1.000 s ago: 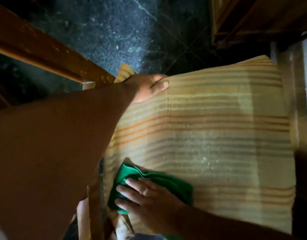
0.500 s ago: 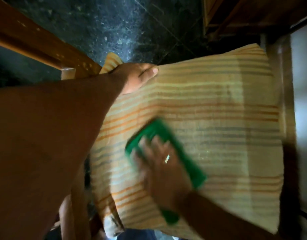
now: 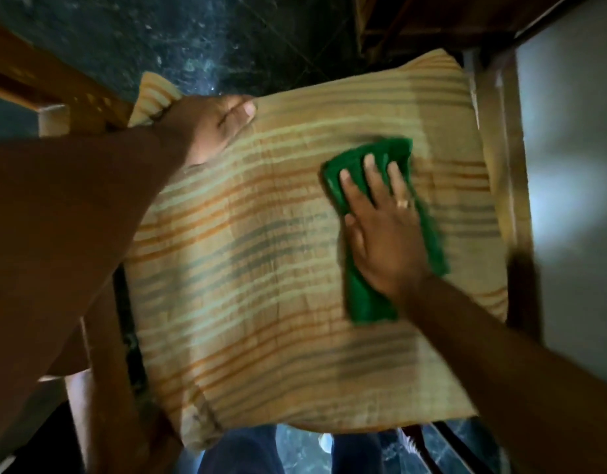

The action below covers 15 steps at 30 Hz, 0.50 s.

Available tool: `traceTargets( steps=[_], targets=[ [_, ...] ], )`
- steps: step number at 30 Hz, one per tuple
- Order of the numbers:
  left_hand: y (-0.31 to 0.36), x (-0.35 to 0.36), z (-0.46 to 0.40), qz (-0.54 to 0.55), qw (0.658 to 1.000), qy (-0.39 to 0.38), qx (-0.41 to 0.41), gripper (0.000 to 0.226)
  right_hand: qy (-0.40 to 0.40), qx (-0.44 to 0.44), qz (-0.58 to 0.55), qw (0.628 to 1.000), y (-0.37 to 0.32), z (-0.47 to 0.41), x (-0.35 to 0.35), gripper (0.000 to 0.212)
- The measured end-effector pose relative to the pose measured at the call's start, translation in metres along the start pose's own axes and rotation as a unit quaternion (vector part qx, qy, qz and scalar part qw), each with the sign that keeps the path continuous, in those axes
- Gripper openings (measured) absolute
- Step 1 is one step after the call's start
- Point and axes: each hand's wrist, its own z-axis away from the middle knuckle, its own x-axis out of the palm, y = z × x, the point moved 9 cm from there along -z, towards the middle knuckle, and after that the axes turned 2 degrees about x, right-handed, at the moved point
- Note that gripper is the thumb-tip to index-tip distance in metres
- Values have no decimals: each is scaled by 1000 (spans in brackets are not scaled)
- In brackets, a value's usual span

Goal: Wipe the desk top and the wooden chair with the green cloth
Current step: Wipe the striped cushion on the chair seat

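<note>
A striped yellow and orange cushion [image 3: 261, 268] fills the middle of the view, lying on the wooden chair [image 3: 500, 186]. My left hand [image 3: 209, 128] grips the cushion's far left corner. My right hand [image 3: 384, 227] presses flat, fingers spread, on the folded green cloth [image 3: 367, 299] over the cushion's right part. The cloth shows ahead of the fingertips and below the palm. Most of the chair seat is hidden under the cushion.
A wooden chair arm or rail [image 3: 55, 87] runs along the upper left. Dark speckled floor [image 3: 199, 39] lies beyond the cushion. More wooden furniture [image 3: 432, 18] stands at the top right, and a pale wall or panel [image 3: 575, 200] is on the right.
My right hand has swept the green cloth from the cushion's near left corner across and up to its right part. My left hand has kept its hold on the far left corner.
</note>
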Motion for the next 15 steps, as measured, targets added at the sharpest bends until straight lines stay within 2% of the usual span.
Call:
traceTargets(
  steps=[2,5,7,8,10,12,15],
  targets=[
    [6,-10,4,-35,999,21,-11,59,-21,-28,-8,999,-34,50,18,62],
    [46,-20,28,-112,990,90,6,66,-104,-193,36,975,-78,141,42,68],
    [77,-6,61,-130,984,116,37,75,-171,-285,55,942,-72,166,46,75],
    [87,8,76,-141,983,105,48,79,-179,-298,70,935,-58,158,41,74],
    [86,32,92,-167,981,81,51,82,-138,-236,106,956,-17,105,21,73],
    [76,39,88,-168,981,88,46,81,-67,-120,117,984,34,23,-8,72],
    [74,43,81,-184,975,107,60,80,-29,10,64,997,75,-66,-40,59]
  ],
)
